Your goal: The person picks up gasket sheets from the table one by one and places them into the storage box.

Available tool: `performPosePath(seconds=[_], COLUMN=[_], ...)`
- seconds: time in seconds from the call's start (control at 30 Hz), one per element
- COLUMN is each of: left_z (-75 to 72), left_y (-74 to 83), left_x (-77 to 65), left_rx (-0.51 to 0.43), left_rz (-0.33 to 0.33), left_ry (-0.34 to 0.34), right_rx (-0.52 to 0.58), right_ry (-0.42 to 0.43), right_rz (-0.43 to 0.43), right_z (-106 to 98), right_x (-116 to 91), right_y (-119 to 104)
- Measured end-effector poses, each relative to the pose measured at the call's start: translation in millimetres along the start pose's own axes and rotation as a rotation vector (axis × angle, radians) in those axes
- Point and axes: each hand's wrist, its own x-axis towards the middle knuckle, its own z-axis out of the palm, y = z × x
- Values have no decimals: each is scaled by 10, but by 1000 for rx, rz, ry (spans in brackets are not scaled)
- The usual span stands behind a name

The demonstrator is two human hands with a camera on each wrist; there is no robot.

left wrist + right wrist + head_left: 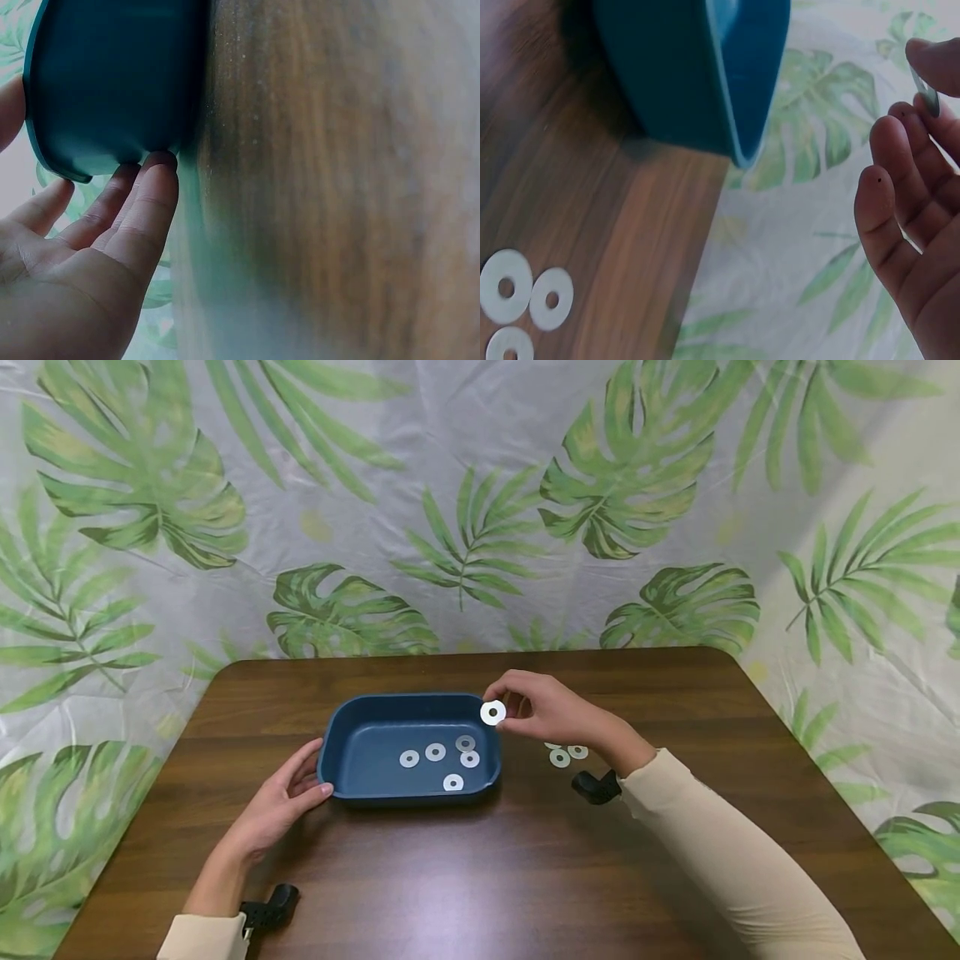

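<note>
A flat washer (492, 712) is pinched between the thumb and fingertips of my right hand (555, 710), raised at the right rim of a blue tray (375, 795). The right wrist view shows that washer (928, 99) nearly edge-on. Several washers (435, 752) lie flat on the tray's floor, mostly toward its right half. My left hand (273, 806) holds the tray's left end, thumb at the front corner and fingers against the outer wall. In the left wrist view the fingertips (154, 176) meet the wall low down.
On the wooden table (465, 877), right of the tray, loose washers (560, 757) lie close together, partly behind my right wrist in the head view. A leaf-patterned cloth (480, 510) hangs behind the table's far edge. Black wrist mounts (596, 787) jut out from both sleeves.
</note>
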Motion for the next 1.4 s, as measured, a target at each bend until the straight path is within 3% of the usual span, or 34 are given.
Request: performPosePath(seconds=[0.67,0.93,1.4], left_z=[-20,-10,-7], left_y=[-16,-5,0], left_x=[-15,-3,-7], left_rx=[16,4,0], left_rz=[0,-8,-9], left_ry=[16,7,5], right_rx=[-6,28,84], right_ry=[-90,-148,-138], right_rz=[-9,13,33], right_z=[172,436,586], right_x=[384,449,480], right_y=[-181,-214,-258])
